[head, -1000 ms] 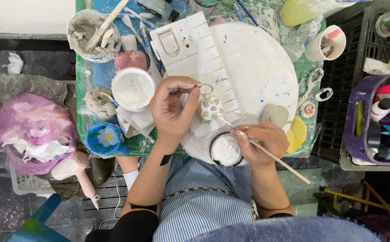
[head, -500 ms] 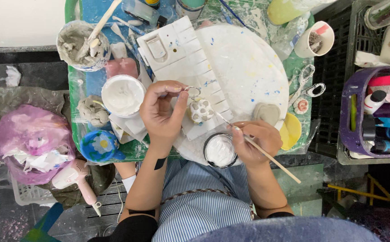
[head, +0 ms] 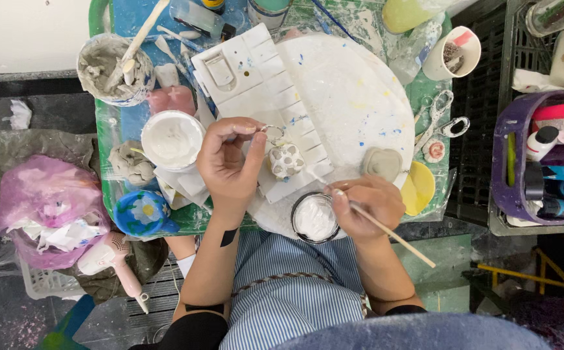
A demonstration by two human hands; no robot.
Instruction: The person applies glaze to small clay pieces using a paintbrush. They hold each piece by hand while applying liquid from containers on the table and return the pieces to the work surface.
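Head view shows the left hand (head: 229,162) pinching a metal ring holding a small white spotted clay charm (head: 286,160) above the round white board (head: 353,104). Near that board's front edge, the right hand (head: 366,204) grips a thin wooden-handled brush (head: 386,228), beside a small round tin of white paint (head: 314,218).

A small white spotted ornament (head: 286,160) is hung from a metal ring. A thin brush (head: 386,228) is angled toward five o'clock of it.
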